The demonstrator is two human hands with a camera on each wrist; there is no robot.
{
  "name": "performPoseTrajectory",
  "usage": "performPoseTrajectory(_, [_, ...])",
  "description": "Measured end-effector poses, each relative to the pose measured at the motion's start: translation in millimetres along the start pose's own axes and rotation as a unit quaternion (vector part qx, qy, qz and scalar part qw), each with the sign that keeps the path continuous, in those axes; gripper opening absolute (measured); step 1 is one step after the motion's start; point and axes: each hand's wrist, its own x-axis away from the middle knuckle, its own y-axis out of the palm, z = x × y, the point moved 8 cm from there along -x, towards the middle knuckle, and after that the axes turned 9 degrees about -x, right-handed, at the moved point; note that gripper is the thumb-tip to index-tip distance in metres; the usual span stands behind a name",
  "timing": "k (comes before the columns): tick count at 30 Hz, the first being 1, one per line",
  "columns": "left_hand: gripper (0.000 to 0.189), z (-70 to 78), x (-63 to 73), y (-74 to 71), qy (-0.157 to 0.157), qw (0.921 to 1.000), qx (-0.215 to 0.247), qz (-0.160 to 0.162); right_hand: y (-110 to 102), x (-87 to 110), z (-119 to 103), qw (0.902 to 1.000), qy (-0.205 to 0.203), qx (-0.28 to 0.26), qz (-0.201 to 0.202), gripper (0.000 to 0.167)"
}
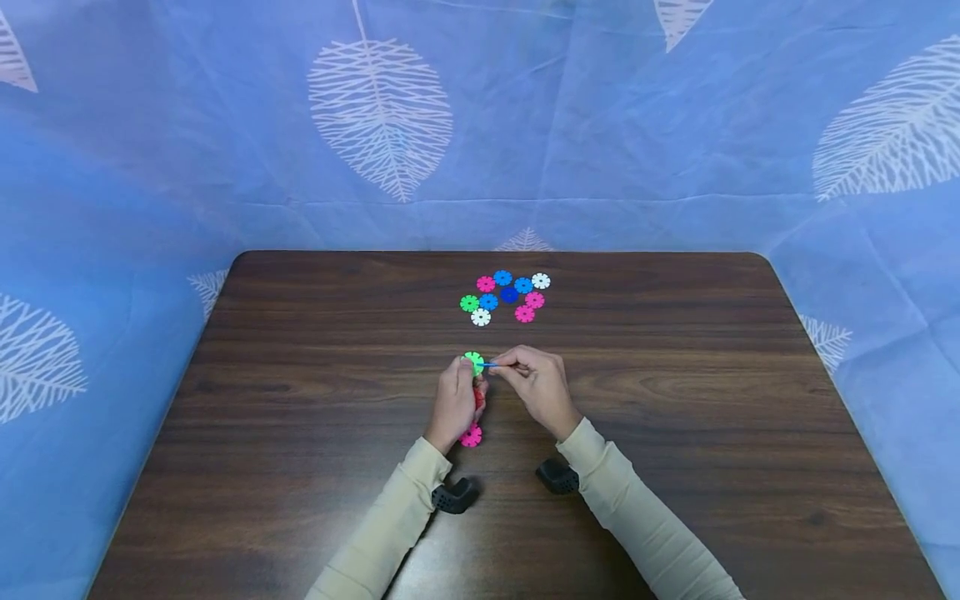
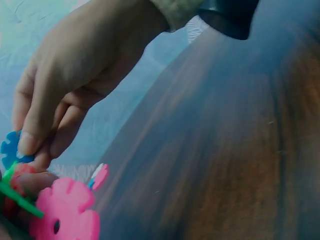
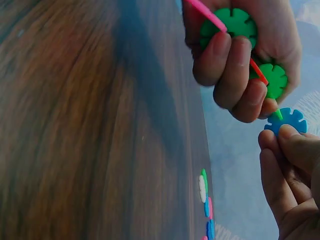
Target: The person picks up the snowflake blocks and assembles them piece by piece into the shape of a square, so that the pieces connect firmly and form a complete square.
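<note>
My left hand [image 1: 452, 400] grips a joined chain of slotted plastic flower discs. In the head view a green disc [image 1: 474, 362] shows at its far end, a red disc [image 1: 478, 398] by the fingers and a pink disc [image 1: 471, 436] at the near end. Curled fingers partly hide the chain; a larger green disc [image 3: 245, 21] shows above them in the right wrist view. Between thumb and fingertips my right hand [image 1: 542, 387] pinches a blue disc [image 3: 294, 120]. The blue disc's edge meets a bright green disc edge [image 3: 279, 114] at the chain's end.
Beyond the hands, several loose discs lie grouped on the dark wooden table [image 1: 337, 375], among them a white disc [image 1: 481, 317], a dark blue disc [image 1: 509, 295] and a pink disc [image 1: 525, 314]. A blue leaf-patterned cloth [image 1: 570, 125] hangs behind the table.
</note>
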Motion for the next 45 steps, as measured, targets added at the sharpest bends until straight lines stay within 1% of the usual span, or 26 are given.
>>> performPoseTrajectory(4, [0.041, 3.9, -2.3, -4.5, 0.012, 0.9997, -0.019, -0.001, 0, -0.8, -1, 0.9998, -0.011, 0.017, -0.006, 0.005])
performPoseTrajectory(7, [0.04, 3.3, -3.4, -7.0, 0.01, 0.9999, -0.001, 0.003, 2, -1.4, 0, 0.9995, -0.012, 0.026, -0.015, 0.006])
performPoseTrajectory(11, [0.031, -0.6, -4.2, -6.6, 0.0, 0.9992, 0.039, -0.006, 4, -2.1, -2, 0.9987, -0.013, 0.041, -0.026, 0.007])
performPoseTrajectory(15, [0.024, -3.8, -4.3, -6.3, 0.002, 0.9992, 0.038, -0.015, 6, -3.0, -6, 0.9978, -0.011, 0.057, -0.032, 0.01])
performPoseTrajectory(17, [0.024, -4.4, -4.3, -6.9, 0.005, 0.9992, 0.036, -0.015, 6, -3.6, -5, 0.9975, -0.007, 0.056, -0.041, 0.013])
performPoseTrajectory(19, [0.023, -4.5, -4.5, -7.6, 0.007, 0.9991, 0.042, -0.011, 5, -5.4, -2, 0.9977, 0.003, 0.043, -0.053, 0.017])
performPoseTrajectory(21, [0.022, -4.3, -4.9, -8.6, 0.009, 0.9989, 0.045, -0.005, 1, -9.2, 5, 0.997, 0.029, 0.034, -0.063, 0.022])
performPoseTrajectory(24, [0.02, -4.0, -5.2, -10.5, 0.014, 0.9991, 0.04, 0.003, -13, -18.8, 21, 0.9932, 0.085, 0.046, -0.064, 0.028])
performPoseTrajectory(26, [0.02, -4.8, -5.3, -11.8, 0.013, 0.9991, 0.041, 0.007, -24, -27.5, 33, 0.9892, 0.115, 0.07, -0.057, 0.03])
performPoseTrajectory(28, [0.019, -6.2, -5.4, -13.0, 0.012, 0.9989, 0.045, 0.011, -35, -37.0, 44, 0.9852, 0.132, 0.098, -0.047, 0.028])
performPoseTrajectory(31, [0.018, -8.6, -5.3, -14.6, 0.011, 0.9986, 0.048, 0.018, -51, -51.5, 59, 0.9801, 0.147, 0.131, -0.024, 0.026])
performPoseTrajectory(36, [0.02, -10.8, -4.4, -16.0, 0.013, 0.9989, 0.041, 0.02, -71, -71.7, 84, 0.9723, 0.168, 0.162, 0.016, 0.028])
performPoseTrajectory(42, [0.021, -11.2, -4.2, -18.2, 0.017, 0.9987, 0.043, 0.02, -86, -88.4, 114, 0.9622, 0.207, 0.174, 0.031, 0.035])
performPoseTrajectory(45, [0.022, -11.8, -5.0, -20.8, 0.016, 0.9988, 0.041, 0.024, -86, -98.3, 124, 0.959, 0.211, 0.187, 0.029, 0.038])
